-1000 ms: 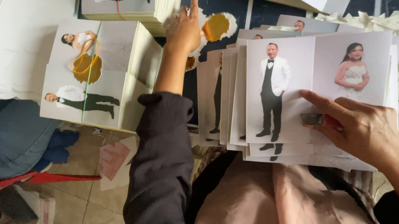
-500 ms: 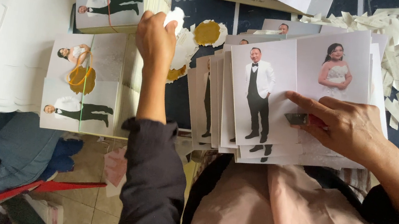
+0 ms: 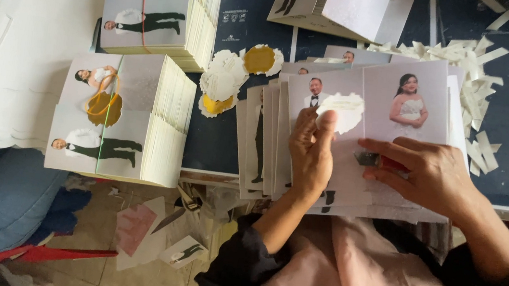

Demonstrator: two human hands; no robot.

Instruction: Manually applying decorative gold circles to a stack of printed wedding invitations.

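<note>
While the right hand pins the fanned cards at the bench's near edge — gripping perhaps a small tool — the left hand pinches a white sticker over the top card.

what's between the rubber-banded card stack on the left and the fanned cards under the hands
In the head view, a small heap of scalloped white and gold round stickers lies on the dark table between stack and fanned cards.

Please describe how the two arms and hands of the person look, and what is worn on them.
Both hands, the left hand and the right hand, are bare, without gloves; no ring or watch is visible. Both forearms are partly uncovered. Each arm wears a dark, almost black sleeve, pushed up toward the elbow.
</note>
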